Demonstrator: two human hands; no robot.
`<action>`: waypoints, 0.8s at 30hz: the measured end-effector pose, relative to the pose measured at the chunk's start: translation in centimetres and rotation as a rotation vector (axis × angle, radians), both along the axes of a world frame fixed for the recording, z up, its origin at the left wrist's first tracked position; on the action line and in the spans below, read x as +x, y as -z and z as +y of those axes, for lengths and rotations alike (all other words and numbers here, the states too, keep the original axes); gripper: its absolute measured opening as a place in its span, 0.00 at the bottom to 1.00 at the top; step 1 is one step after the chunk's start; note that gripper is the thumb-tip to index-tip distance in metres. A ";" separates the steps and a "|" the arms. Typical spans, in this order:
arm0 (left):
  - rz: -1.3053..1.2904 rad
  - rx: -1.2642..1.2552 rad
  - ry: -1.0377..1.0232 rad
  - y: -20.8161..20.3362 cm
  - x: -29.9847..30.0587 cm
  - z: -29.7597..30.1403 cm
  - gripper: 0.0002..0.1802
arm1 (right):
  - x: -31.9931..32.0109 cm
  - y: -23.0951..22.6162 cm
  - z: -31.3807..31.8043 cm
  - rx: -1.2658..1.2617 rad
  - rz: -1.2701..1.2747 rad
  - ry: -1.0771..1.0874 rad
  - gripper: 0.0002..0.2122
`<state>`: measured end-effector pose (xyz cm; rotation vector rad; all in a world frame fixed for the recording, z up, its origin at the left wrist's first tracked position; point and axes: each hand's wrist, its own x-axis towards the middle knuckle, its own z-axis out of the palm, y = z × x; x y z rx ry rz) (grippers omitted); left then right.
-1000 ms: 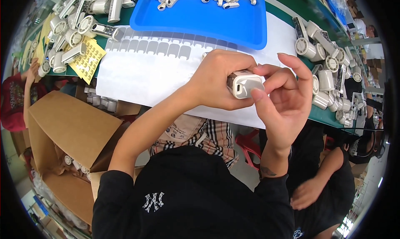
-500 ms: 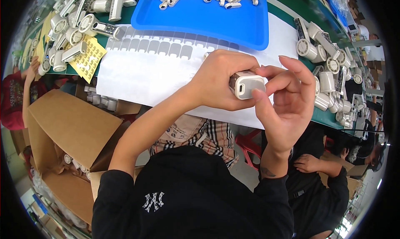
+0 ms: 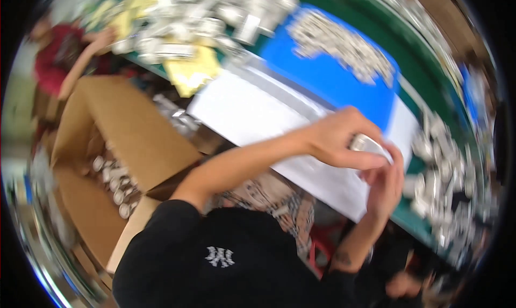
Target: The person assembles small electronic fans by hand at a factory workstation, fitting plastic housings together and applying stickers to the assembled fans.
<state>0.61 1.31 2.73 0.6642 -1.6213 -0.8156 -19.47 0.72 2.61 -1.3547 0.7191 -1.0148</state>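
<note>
Your left hand [image 3: 346, 140] hides most of the white device [image 3: 367, 144]; your right hand [image 3: 385, 179] is blurred, finger contact unclear. You can't separate the smeared white parts [image 3: 442, 185], right on the desk [image 3: 371, 19]. Co-worker [image 3: 403, 284], near right: too blurred.

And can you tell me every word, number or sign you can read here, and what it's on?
None can be clearly read; the picture is blurred.
Black shirt: a white mark on the chest, too blurred.
Yellow sheet: any print is too blurred.
White device in the left hand: no readable print shows.
</note>
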 end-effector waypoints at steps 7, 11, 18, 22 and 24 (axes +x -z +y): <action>-0.092 -0.384 -0.806 -11.9 15.9 -1.6 0.15 | -3.5 4.9 -1.6 -0.161 0.376 0.088 0.13; -0.442 -0.162 -1.153 -13.9 27.4 -1.1 0.16 | -4.4 6.4 -2.0 -0.161 0.344 0.228 0.11; -1.214 0.330 -1.627 -5.5 49.8 11.2 0.29 | -3.0 6.5 -1.5 -0.122 0.326 0.148 0.11; -1.047 0.285 -1.636 -0.8 49.4 8.7 0.28 | -4.1 5.5 -0.6 -0.099 0.439 0.235 0.09; -1.001 0.238 -1.626 1.4 50.7 8.4 0.27 | -4.5 5.9 -0.7 -0.156 0.485 0.286 0.08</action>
